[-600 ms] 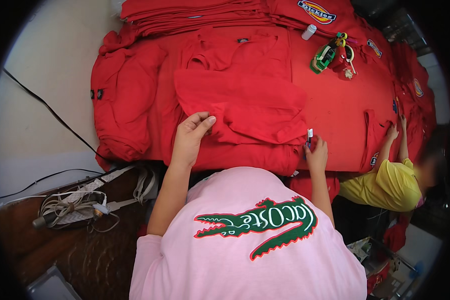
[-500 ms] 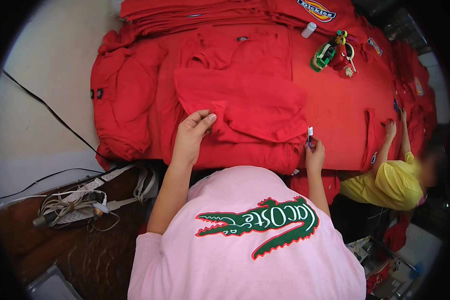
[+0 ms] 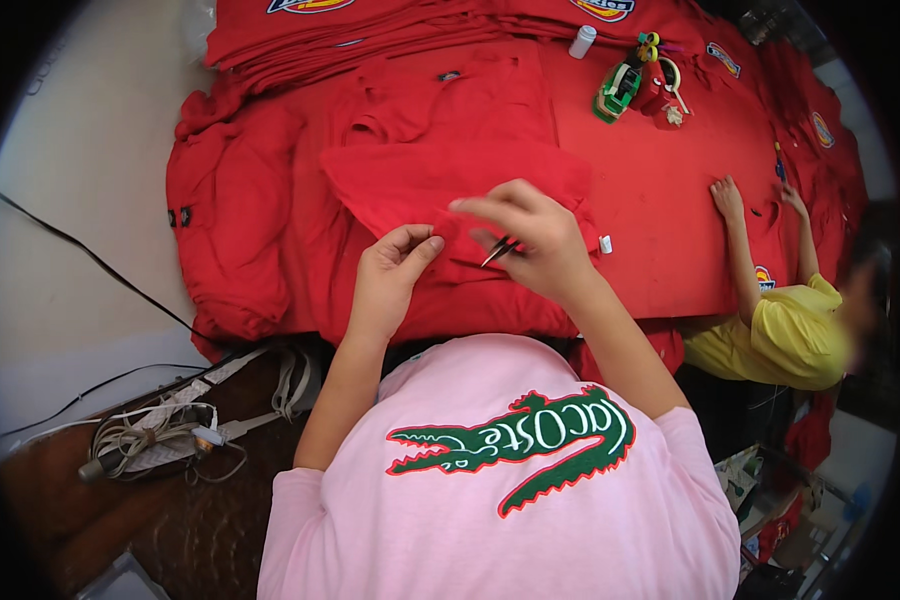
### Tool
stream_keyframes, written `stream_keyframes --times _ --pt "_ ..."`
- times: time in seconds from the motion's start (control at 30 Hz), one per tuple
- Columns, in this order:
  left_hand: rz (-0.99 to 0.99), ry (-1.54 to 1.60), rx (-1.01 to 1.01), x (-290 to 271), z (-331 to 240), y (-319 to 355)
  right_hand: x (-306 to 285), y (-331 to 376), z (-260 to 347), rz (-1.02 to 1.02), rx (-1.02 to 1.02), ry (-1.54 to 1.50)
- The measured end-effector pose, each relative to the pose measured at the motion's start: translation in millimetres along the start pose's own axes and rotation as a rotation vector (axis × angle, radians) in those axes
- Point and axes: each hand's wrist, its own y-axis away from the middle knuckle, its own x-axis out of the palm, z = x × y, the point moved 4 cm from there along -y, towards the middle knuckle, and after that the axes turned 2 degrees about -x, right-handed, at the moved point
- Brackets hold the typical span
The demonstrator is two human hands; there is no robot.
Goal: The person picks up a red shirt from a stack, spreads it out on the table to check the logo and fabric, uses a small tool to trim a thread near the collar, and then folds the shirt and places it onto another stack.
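Note:
A red garment (image 3: 440,170) lies spread on the red-covered table (image 3: 660,200) in front of me. My left hand (image 3: 390,275) pinches a fold of it near the front edge. My right hand (image 3: 535,240) is beside the left one, closed on small thread snips (image 3: 498,250) whose dark tips point at the pinched fold. A small white object (image 3: 605,243) lies on the cloth just right of my right hand.
A person in a yellow shirt (image 3: 785,335) at the right has both hands (image 3: 730,195) on red cloth. A green tape dispenser (image 3: 618,90), a white bottle (image 3: 581,40) and scissors (image 3: 650,45) sit at the back. Stacked red garments (image 3: 300,30) lie beyond. Cables (image 3: 160,430) lie on the floor at the left.
My right hand has moved left from the table's front right edge to the fold beside my left hand. My left hand stayed on the garment.

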Motion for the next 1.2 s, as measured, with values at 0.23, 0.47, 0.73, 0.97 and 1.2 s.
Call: stream_keyframes --times 0.23,0.47,0.73,0.97,1.2 --pt "-0.023 -0.081 0.076 -5 -9 6 21 -18 8 0.082 -0.212 0.106" --pt "-0.111 0.044 0.055 -12 -6 11 30 16 36 0.404 0.144 -0.370" --pt "-0.033 0.252 -0.065 -4 -3 4 14 16 4 0.014 0.236 -0.172" --pt "-0.007 0.201 -0.048 6 -5 1 7 14 7 -0.013 0.172 -0.126" --pt "-0.007 0.190 -0.038 6 -5 3 11 13 10 -0.041 0.125 -0.131"
